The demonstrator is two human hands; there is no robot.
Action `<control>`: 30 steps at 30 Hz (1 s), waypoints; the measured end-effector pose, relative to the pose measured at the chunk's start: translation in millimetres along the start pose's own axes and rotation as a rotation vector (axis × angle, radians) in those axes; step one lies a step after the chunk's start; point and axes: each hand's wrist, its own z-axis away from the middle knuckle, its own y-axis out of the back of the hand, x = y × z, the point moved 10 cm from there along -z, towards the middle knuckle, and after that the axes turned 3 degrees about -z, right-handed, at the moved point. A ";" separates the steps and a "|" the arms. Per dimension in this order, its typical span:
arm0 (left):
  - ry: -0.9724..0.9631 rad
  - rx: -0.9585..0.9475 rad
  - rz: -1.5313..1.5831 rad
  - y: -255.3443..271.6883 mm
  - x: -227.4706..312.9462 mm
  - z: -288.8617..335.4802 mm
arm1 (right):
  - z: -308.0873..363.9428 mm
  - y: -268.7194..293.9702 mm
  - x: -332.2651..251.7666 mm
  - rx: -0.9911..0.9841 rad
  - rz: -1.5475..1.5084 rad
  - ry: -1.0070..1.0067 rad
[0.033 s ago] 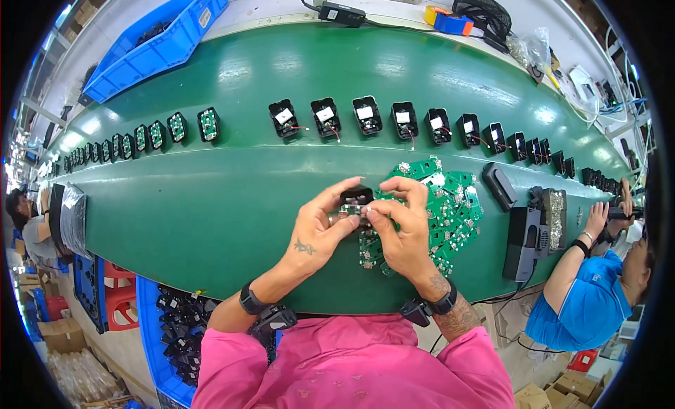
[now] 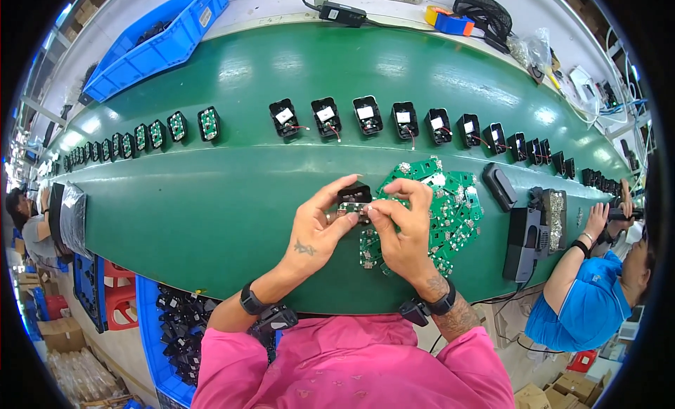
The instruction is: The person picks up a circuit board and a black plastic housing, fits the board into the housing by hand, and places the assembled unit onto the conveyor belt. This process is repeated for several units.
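Observation:
In front of me, my left hand (image 2: 318, 230) is closed round a small black plastic housing (image 2: 354, 192), thumb in front and fingers behind. A green circuit board (image 2: 349, 208) with metal parts stands at the housing's near side, by the left thumb. My right hand (image 2: 402, 230) pinches the board's right end with thumb and forefinger; whether a wire is also in that pinch is hidden. Right beside this hand lies a pile of green circuit boards (image 2: 453, 212).
Black housings with white labels and wires (image 2: 365, 116) line the bench beyond my hands. Board-filled housings (image 2: 209, 124) form a row at left. A blue crate (image 2: 151, 47) stands far left. At right are a grey-black device (image 2: 524, 244) and a co-worker in a blue shirt (image 2: 580, 300).
The housing and the fingertips round it have shifted slightly up and left, and a bit more of the board's front shows. Nothing else has visibly moved.

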 end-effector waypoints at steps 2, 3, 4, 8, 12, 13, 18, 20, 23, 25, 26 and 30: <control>-0.070 0.060 -0.119 3.2 7.5 3.3 | -0.5 4.9 -13.4 0.067 0.111 0.112; -0.140 0.118 -0.240 6.0 15.7 5.7 | -0.4 3.7 -13.2 0.065 0.110 0.112; -0.139 0.121 -0.240 5.4 16.7 6.7 | -0.1 -1.0 -7.8 0.032 0.049 0.064; -0.255 0.196 -0.396 6.9 31.1 11.1 | -3.2 -10.1 -7.1 -0.069 -0.040 0.085; -0.300 0.173 -0.471 3.1 33.6 11.1 | -2.0 -15.2 -6.7 -0.145 -0.077 0.069; -0.300 0.171 -0.470 2.7 34.0 10.8 | -1.7 -14.0 -5.7 -0.143 -0.076 0.067; -0.324 0.108 -0.520 -3.7 36.2 10.2 | -0.6 -12.2 2.9 -0.167 -0.117 -0.004; -0.296 0.116 -0.497 -3.6 37.4 9.6 | -0.2 -10.4 5.4 -0.161 -0.134 -0.026; -0.266 0.121 -0.485 -1.9 34.5 9.5 | -0.4 -9.5 7.3 -0.161 -0.142 -0.041; -0.264 0.118 -0.495 -2.3 33.8 9.5 | -0.9 -9.6 7.0 -0.169 -0.134 -0.035; -0.262 0.113 -0.501 -3.1 34.2 9.2 | -1.1 -9.1 6.0 -0.167 -0.129 -0.025; -0.282 0.088 -0.534 -5.5 33.4 8.3 | -0.2 -9.4 6.6 -0.162 -0.118 0.000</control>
